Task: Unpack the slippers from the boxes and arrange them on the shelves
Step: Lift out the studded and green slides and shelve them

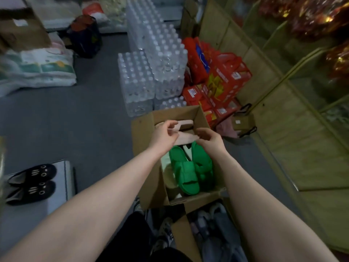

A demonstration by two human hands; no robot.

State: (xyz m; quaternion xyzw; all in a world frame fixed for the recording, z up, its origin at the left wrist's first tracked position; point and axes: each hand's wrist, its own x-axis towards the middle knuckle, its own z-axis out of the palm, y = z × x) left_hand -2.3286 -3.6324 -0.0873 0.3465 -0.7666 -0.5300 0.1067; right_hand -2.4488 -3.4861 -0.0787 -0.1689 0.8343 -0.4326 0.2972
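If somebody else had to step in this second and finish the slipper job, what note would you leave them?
Left hand: fingers pinch the pink slippers above the open cardboard box.
Right hand: grips the same pair from the other side.
In the box: green slippers, with paler ones beneath.
Black slippers sit on a white stand to the left.
Done: box opened, pink pair in hand.
Left: carry the pink pair to the wooden shelves on the right, then the green and the rest.
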